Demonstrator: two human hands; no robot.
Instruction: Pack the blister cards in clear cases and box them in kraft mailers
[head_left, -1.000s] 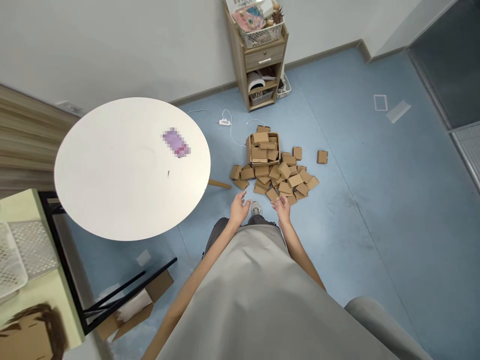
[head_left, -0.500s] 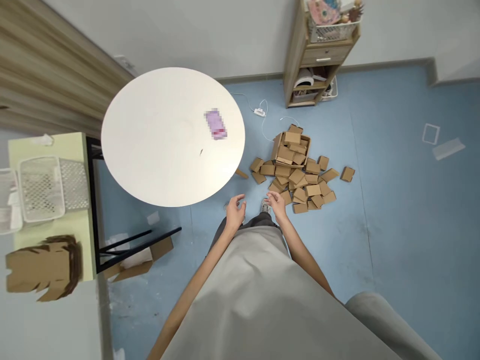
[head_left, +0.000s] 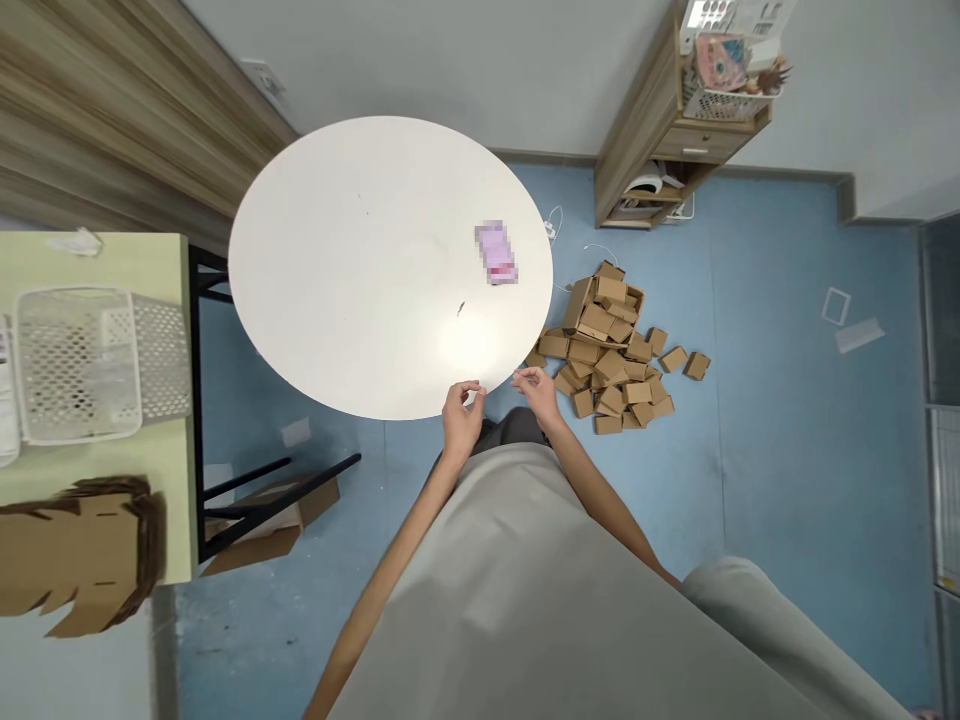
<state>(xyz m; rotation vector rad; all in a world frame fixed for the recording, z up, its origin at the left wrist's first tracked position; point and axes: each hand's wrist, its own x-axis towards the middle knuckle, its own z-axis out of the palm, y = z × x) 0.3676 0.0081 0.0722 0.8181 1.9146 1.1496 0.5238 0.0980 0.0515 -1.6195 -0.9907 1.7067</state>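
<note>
My left hand (head_left: 461, 415) and my right hand (head_left: 536, 392) hang close together in front of my waist, at the near edge of a round white table (head_left: 360, 260). The fingers of both hands are loosely curled and apart, and nothing shows in either. A small pink object (head_left: 496, 252), blurred, lies on the table's right side, with a tiny dark speck (head_left: 460, 309) nearer to me. To the right of my right hand, a heap of small brown cardboard boxes (head_left: 611, 385) lies on the blue floor around an open carton (head_left: 606, 300) filled with more of them.
A wooden shelf unit (head_left: 667, 150) with a white basket on top stands against the far wall. A pale green desk (head_left: 97, 260) at the left bears white mesh baskets (head_left: 82, 360) and flat brown cardboard (head_left: 75, 550). A black frame (head_left: 255, 490) and an open box (head_left: 277, 525) lie beneath it.
My view has swung left, so the table now sits in the middle and the box heap has shifted right. Both hands have come up to the table's near edge, fingers more curled.
</note>
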